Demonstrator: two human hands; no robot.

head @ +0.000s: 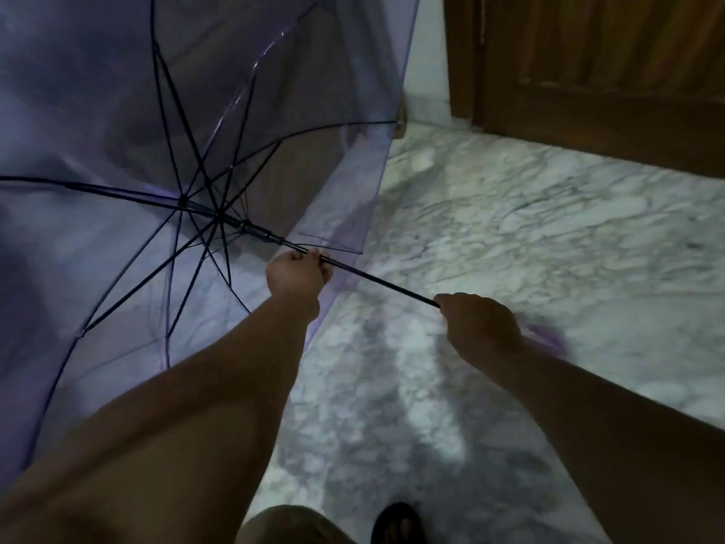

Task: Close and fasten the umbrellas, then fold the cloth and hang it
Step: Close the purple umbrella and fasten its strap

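A see-through purple umbrella is spread open on the left, its canopy facing away and its black ribs fanning out from the hub. Its thin black shaft runs down to the right. My left hand is closed around the shaft just below the runner. My right hand grips the purple handle, which sticks out blurred behind the fist. No cloth is visible.
White and grey marble floor fills the middle and right. A brown wooden door stands at the back right beside a white wall strip. My sandalled foot shows at the bottom edge.
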